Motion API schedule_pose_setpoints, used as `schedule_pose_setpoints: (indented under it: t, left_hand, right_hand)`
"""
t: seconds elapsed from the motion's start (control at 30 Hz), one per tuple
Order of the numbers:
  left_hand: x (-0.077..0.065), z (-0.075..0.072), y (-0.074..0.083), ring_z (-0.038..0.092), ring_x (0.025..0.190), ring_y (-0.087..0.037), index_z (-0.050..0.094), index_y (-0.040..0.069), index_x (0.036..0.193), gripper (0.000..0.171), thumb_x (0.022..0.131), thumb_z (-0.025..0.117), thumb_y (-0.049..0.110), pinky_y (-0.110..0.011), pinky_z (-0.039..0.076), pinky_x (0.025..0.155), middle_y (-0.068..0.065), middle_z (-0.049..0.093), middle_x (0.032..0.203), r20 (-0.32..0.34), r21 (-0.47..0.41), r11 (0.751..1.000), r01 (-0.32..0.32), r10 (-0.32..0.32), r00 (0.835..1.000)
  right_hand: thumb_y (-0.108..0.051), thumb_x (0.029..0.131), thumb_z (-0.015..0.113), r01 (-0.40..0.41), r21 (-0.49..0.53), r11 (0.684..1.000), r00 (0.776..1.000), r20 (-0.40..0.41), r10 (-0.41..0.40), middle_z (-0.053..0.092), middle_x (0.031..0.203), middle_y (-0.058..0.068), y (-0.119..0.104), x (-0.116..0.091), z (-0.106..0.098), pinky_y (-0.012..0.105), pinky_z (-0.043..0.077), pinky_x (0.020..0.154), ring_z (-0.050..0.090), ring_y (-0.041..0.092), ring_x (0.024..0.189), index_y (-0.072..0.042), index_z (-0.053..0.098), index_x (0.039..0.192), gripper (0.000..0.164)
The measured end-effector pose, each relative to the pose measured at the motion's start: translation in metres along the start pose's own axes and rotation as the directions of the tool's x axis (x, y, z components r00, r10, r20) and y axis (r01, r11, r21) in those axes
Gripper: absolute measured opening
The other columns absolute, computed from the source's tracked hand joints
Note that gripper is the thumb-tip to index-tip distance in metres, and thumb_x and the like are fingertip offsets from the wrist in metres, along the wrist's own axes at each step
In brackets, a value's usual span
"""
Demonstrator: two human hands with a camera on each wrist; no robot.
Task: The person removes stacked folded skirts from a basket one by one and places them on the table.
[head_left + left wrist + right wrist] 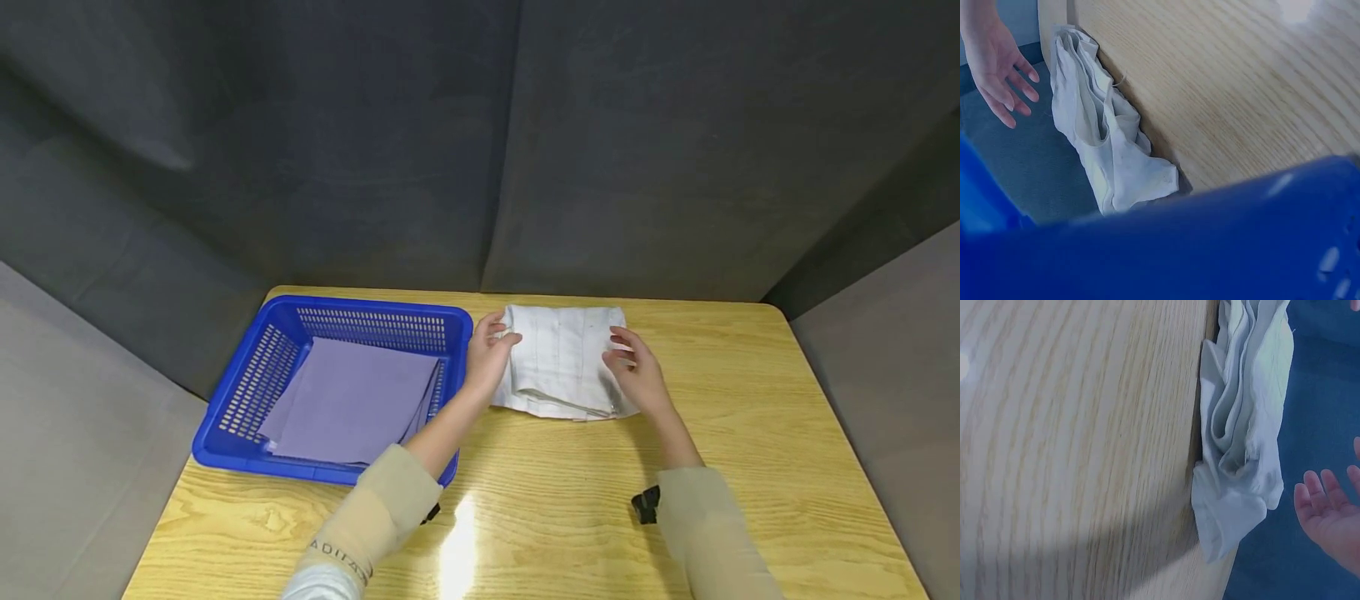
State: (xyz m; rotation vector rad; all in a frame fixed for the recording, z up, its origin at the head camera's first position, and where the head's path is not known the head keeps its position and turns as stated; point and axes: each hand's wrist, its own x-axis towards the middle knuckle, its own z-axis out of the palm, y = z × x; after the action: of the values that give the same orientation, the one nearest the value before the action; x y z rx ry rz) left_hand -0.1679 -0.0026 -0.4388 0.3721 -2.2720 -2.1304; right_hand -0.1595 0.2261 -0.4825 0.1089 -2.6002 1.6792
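Observation:
A folded white cloth (558,350) with faint stripes lies on the table towards its back edge. In the left wrist view the white cloth (1110,134) shows layered, loosely creased folds along its side. My left hand (487,354) hovers at the cloth's left edge, thumb and fingers parted. At the right edge is my right hand (636,371), its fingers loosely bent; the right wrist view shows its fingers (1329,494) spread and apart from the cloth (1241,431). Neither hand visibly grips anything.
Left of the cloth, a blue plastic basket (367,306) holds folded purple cloth (360,400); my left forearm crosses over its right rim. The wooden table (540,500) meets a dark curtain (637,150) at the back. Grey panels stand at both sides.

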Motion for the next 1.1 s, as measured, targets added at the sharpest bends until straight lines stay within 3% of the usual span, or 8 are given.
schedule_pose_setpoints:
  t: [0.23, 0.43, 0.63, 0.77, 0.97, 1.1]
  left_hand:
    - [-0.009, -0.018, 0.002, 0.048, 0.105, -0.032, 0.053, 0.005, 0.122, 0.046, 0.077, 0.061, 0.006, -0.042, 0.038, 0.092, -0.014, 0.057, 0.114, 0.023, -0.007, 0.989, -0.146, 0.146, 0.989]
    - [-0.01, -0.037, -0.004, 0.046, 0.109, -0.031, 0.052, 0.007, 0.124, 0.047, 0.078, 0.062, 0.007, -0.047, 0.035, 0.095, -0.013, 0.055, 0.117, 0.037, 0.109, 0.965, -0.237, 0.234, 0.971]
    - [-0.007, -0.056, -0.013, 0.047, 0.11, -0.036, 0.053, 0.001, 0.122, 0.048, 0.076, 0.064, 0.007, -0.044, 0.035, 0.096, -0.019, 0.056, 0.116, 0.036, 0.223, 0.904, -0.364, 0.365, 0.93]
    - [-0.006, -0.068, -0.019, 0.047, 0.111, -0.037, 0.053, 0.0, 0.121, 0.049, 0.075, 0.064, 0.008, -0.046, 0.034, 0.097, -0.021, 0.056, 0.115, 0.035, 0.273, 0.865, -0.421, 0.428, 0.903]
    - [-0.005, -0.089, -0.024, 0.045, 0.114, -0.034, 0.052, 0.004, 0.125, 0.051, 0.076, 0.065, 0.014, -0.047, 0.031, 0.098, -0.016, 0.054, 0.123, 0.051, 0.413, 0.8, -0.436, 0.457, 0.888]
    - [-0.003, -0.105, -0.028, 0.044, 0.115, -0.034, 0.052, 0.007, 0.126, 0.052, 0.076, 0.065, 0.016, -0.047, 0.031, 0.099, -0.014, 0.052, 0.127, 0.053, 0.482, 0.755, -0.445, 0.482, 0.875]
  right_hand:
    - [-0.01, 0.092, 0.052, 0.03, -0.002, 1.0, 0.999, 0.013, -0.03, 0.044, 0.127, 0.028, -0.002, 0.001, 0.011, 0.05, 0.039, 0.088, 0.047, 0.042, 0.111, 0.0, 0.039, 0.134, 0.045]
    - [-0.011, 0.092, 0.053, 0.016, 0.016, 1.0, 1.0, 0.023, -0.016, 0.045, 0.128, 0.027, -0.012, -0.001, 0.02, 0.054, 0.038, 0.091, 0.046, 0.042, 0.113, -0.001, 0.04, 0.134, 0.046]
    - [-0.013, 0.092, 0.053, 0.012, -0.008, 1.0, 0.999, 0.041, -0.012, 0.044, 0.129, 0.026, -0.023, -0.004, 0.03, 0.052, 0.039, 0.09, 0.046, 0.042, 0.113, 0.0, 0.038, 0.135, 0.047]
    - [-0.017, 0.092, 0.054, 0.04, -0.029, 0.999, 0.999, 0.03, -0.039, 0.045, 0.128, 0.024, -0.013, -0.002, 0.038, 0.051, 0.04, 0.088, 0.047, 0.04, 0.112, -0.003, 0.039, 0.134, 0.047]
    - [-0.015, 0.091, 0.055, 0.063, -0.017, 0.998, 0.997, 0.037, -0.062, 0.046, 0.128, 0.022, -0.019, -0.005, 0.048, 0.05, 0.04, 0.088, 0.047, 0.04, 0.111, -0.005, 0.04, 0.134, 0.047]
    - [-0.011, 0.09, 0.056, 0.083, 0.019, 0.996, 0.996, 0.043, -0.084, 0.046, 0.126, 0.025, -0.036, -0.01, 0.052, 0.053, 0.039, 0.087, 0.047, 0.045, 0.11, -0.001, 0.04, 0.133, 0.047]
